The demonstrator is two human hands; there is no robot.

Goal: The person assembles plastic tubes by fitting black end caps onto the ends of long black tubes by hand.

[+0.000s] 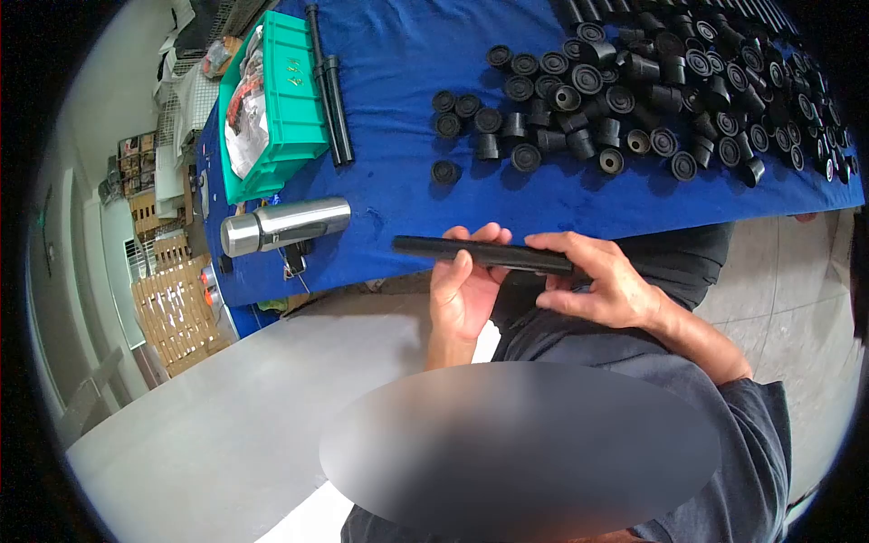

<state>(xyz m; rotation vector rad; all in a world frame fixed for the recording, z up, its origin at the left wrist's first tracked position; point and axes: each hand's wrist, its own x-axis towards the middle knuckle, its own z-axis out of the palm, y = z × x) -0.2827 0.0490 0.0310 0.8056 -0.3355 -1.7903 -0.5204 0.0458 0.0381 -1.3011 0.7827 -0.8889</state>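
A black tube (425, 246) lies roughly level across both my hands, in front of the table edge. My left hand (468, 294) is closed around its middle, with the thumb on the near side and fingertips behind. At the tube's right end, my right hand (602, 279) grips with fingers over the top and the thumb below. Whether the tube's ends are hollow or capped cannot be made out. Beyond the hands, many round black caps (525, 157) are spread on the blue cloth (389, 195), some upright and some on their sides.
A green bin (299, 100) with plastic bags inside stands at the back left. Beside it lie long black tubes (337, 113). A steel flask (303, 223) rests on its side near the table's left front. More black tubes (588, 11) are at the far edge.
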